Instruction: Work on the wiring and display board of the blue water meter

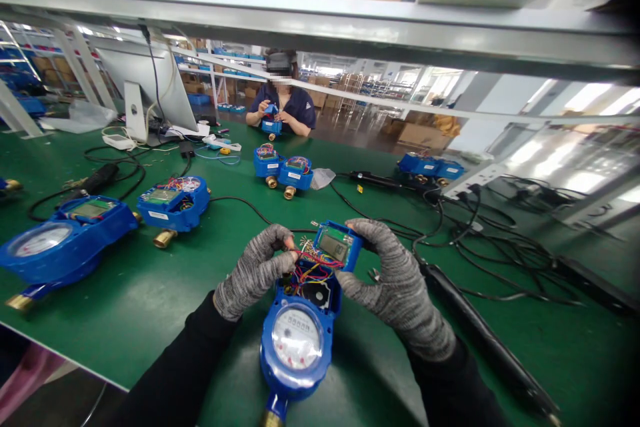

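Observation:
A blue water meter [297,340] with a round dial lies on the green table in front of me, its upper compartment uncovered and full of coloured wires. My right hand [395,280], in a grey knitted glove, grips a blue display module [336,245] by its right side, thumb below and fingers above. The module is tilted over the open compartment, showing a green circuit board and a small screen. My left hand [260,267], gloved alike with bare fingertips, pinches red wires [313,255] at the module's left edge.
Other blue meters stand at the left [173,203] and centre back [295,172]. A black electric screwdriver [490,340] and tangled cables lie to the right. Across the table a person [283,107] handles a meter. A metal shelf beam [320,20] crosses overhead; a monitor [150,80] stands left.

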`<move>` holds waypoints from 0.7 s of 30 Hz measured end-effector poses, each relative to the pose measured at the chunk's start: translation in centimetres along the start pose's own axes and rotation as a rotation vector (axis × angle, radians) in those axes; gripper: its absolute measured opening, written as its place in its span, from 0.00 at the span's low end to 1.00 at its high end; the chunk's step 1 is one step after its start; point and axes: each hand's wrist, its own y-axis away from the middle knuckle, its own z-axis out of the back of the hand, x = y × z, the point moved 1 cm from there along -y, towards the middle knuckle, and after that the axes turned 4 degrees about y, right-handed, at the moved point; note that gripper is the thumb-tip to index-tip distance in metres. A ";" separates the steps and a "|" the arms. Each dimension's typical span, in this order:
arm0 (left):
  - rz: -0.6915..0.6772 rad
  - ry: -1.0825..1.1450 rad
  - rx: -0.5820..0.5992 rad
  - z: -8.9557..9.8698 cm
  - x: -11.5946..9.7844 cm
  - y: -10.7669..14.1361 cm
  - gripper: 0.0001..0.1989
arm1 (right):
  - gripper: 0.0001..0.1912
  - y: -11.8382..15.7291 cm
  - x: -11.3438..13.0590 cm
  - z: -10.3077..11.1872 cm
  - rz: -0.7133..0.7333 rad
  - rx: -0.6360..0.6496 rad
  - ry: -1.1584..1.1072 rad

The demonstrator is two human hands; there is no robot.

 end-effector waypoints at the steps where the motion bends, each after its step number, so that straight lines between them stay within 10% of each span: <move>1: 0.014 0.068 0.021 0.0 -0.1 0.0 0.14 | 0.31 0.0 -0.1 0.0 -0.001 -0.001 -0.004; 6: -0.005 0.119 0.117 0.4 -0.6 -0.1 0.17 | 0.31 0.0 -0.1 -0.1 -0.058 -0.006 -0.041; 11: -0.239 -0.457 -0.081 0.4 -0.8 -0.5 0.03 | 0.30 0.0 0.7 0.1 -0.090 -0.048 -0.022; 15: -0.429 -0.515 -0.308 0.3 -1.8 0.2 0.04 | 0.29 -0.3 2.1 0.4 -0.063 -0.123 0.148; 21: -0.725 -0.966 -0.085 -4.4 -3.5 3.3 0.27 | 0.27 -1.3 5.8 1.5 -0.129 -0.131 0.417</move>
